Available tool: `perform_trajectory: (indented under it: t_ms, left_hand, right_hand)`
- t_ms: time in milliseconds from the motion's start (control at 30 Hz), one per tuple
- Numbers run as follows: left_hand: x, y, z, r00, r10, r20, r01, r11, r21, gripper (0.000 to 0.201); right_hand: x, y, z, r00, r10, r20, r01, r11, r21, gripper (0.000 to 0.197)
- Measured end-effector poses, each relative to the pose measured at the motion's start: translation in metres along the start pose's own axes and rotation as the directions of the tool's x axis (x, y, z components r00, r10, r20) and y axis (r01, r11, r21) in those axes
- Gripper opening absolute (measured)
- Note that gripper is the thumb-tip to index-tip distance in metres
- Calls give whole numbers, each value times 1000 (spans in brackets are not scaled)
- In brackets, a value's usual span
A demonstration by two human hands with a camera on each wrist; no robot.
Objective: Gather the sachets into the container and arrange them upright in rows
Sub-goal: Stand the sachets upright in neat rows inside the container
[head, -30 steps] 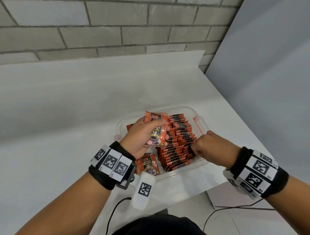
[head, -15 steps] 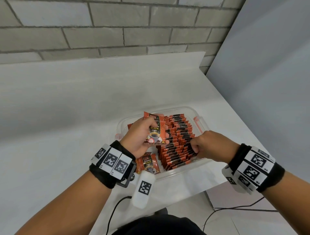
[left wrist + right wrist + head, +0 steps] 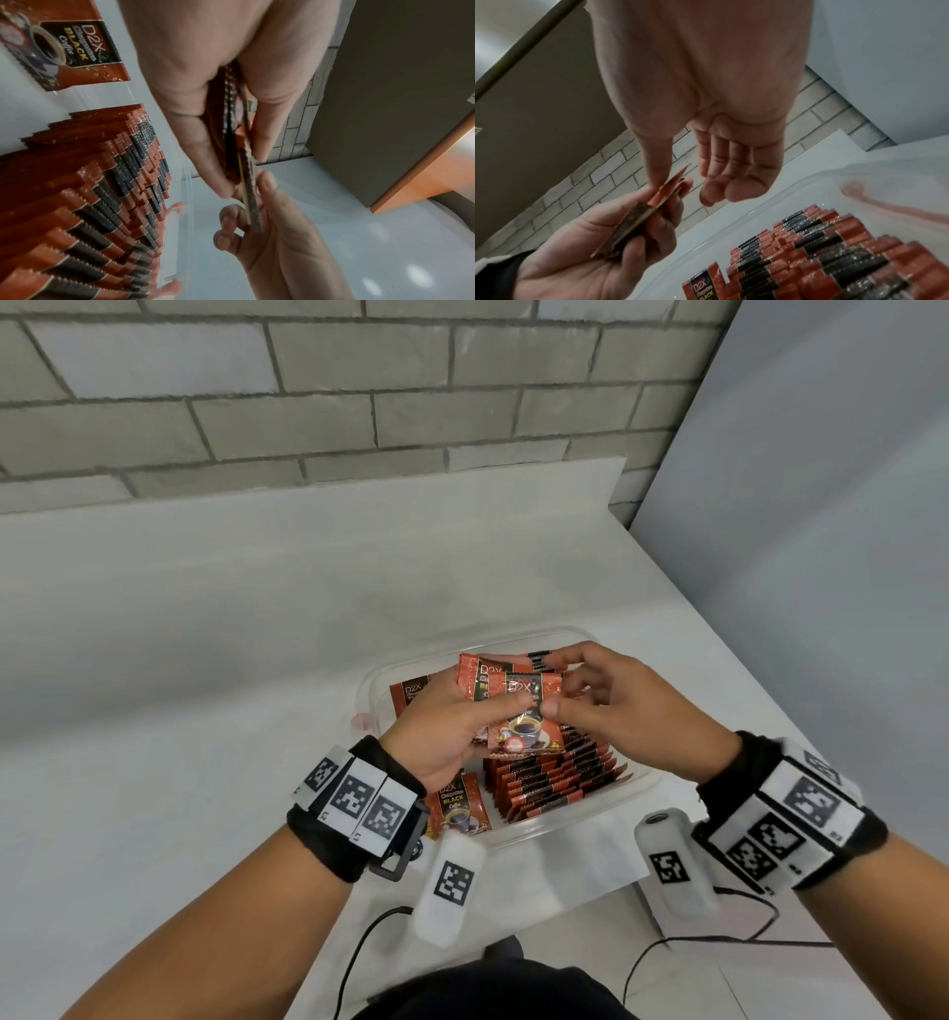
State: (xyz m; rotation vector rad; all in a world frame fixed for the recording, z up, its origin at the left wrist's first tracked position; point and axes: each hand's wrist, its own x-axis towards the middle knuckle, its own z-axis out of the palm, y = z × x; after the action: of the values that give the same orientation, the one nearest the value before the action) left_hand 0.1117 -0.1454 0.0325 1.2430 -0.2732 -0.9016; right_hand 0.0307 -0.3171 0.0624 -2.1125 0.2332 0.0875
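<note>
Over the clear container (image 3: 634, 785), low in the middle of the head view, the left hand (image 3: 441, 731) holds a small fan of coffee sachets (image 3: 518, 711), thumb across the front and fingers curled behind. The right hand (image 3: 621, 711) comes in from the right, its thumb and forefinger pinching the edge of the front sachet while its other fingers hang loosely curled; the right wrist view shows that thumb on the sachet's corner. Below them a long row of sachets (image 3: 554, 778) already stands on edge in the right part of the container, leaning a little toward the near rim. Two more lie flat on the left side, one at the near corner (image 3: 458, 806) and one at the far corner (image 3: 411, 698). The white surface (image 3: 205, 660) around the container shows no loose sachets, so I judge the gathering nearly done and the sorting in hand. Next, I think, the right hand should peel one sachet free and stand it against the row, keeping it upright so the row does not topple.
</note>
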Motion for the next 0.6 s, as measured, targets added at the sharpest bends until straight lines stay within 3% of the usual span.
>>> perform_trajectory:
  t_ms: [267, 467, 600]
  left_hand:
    - [-5, 0, -3, 994, -6, 105, 2, 999, 36, 33]
    - [-4, -1, 1, 997, 45, 70, -52, 994, 100, 41]
    - [-4, 1, 3, 996, 48, 72, -57, 990, 129, 42]
  right_hand:
    - [4, -8, 5, 993, 24, -116, 2, 977, 215, 18]
    - [2, -17, -1, 997, 62, -36, -51, 968, 245, 26]
    - [2, -16, -6, 999, 51, 12, -52, 959, 277, 19]
